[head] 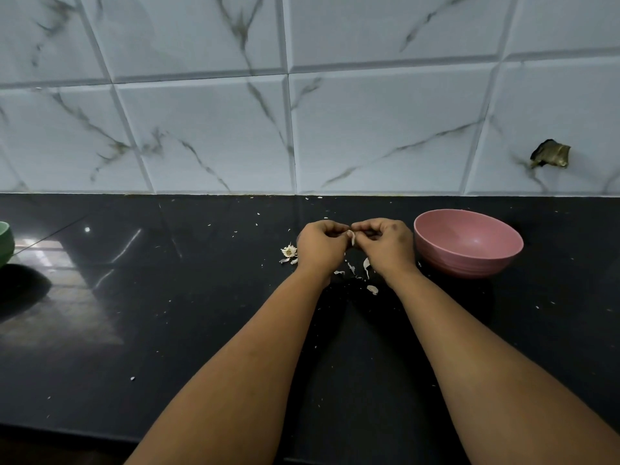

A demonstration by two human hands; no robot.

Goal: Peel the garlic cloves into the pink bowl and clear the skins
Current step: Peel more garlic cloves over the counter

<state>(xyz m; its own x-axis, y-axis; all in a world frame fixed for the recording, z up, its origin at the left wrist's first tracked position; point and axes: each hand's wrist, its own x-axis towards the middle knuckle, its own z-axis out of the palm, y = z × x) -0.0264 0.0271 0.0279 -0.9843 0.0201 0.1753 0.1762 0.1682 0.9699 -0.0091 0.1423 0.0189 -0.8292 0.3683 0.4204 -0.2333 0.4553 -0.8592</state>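
Both my left hand (321, 245) and right hand (385, 243) pinch a garlic clove (351, 235) left of the pink bowl (469, 245); papery skin looks light and brittle, best nipped at the tip.

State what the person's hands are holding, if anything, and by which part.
Both hands, left hand and right hand, pinch one garlic clove between their fingertips, one at each side.

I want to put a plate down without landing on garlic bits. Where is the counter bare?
Bare room: the dark counter between the green bowl and the hands, bar tiny flecks. Crowded: the garlic skins beneath the hands, the garlic root at their left, the pink bowl at their right.
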